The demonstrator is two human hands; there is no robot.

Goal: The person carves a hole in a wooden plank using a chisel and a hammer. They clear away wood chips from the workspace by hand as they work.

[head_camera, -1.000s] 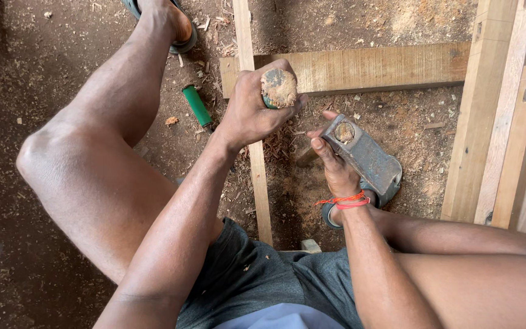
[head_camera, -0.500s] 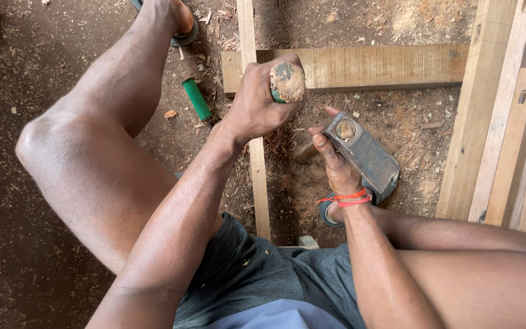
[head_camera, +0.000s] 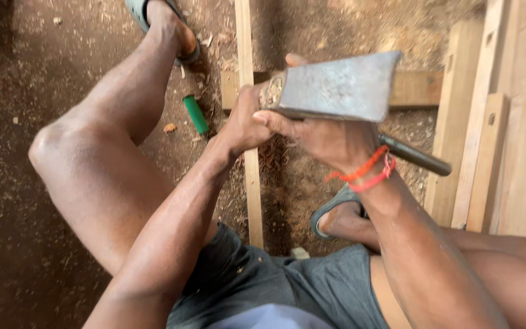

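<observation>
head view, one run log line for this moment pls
left hand: grips wooden handle end | right hand: holds grey metal hatchet head raised | below: thin wood strip, green cylinder on dirt

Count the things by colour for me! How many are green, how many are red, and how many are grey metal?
Green: 1, the small green cylinder on the dirt.
Red: 1, the red wristband on the right hand.
Grey metal: 1, the metal tool in that hand.
Total: 3
</observation>
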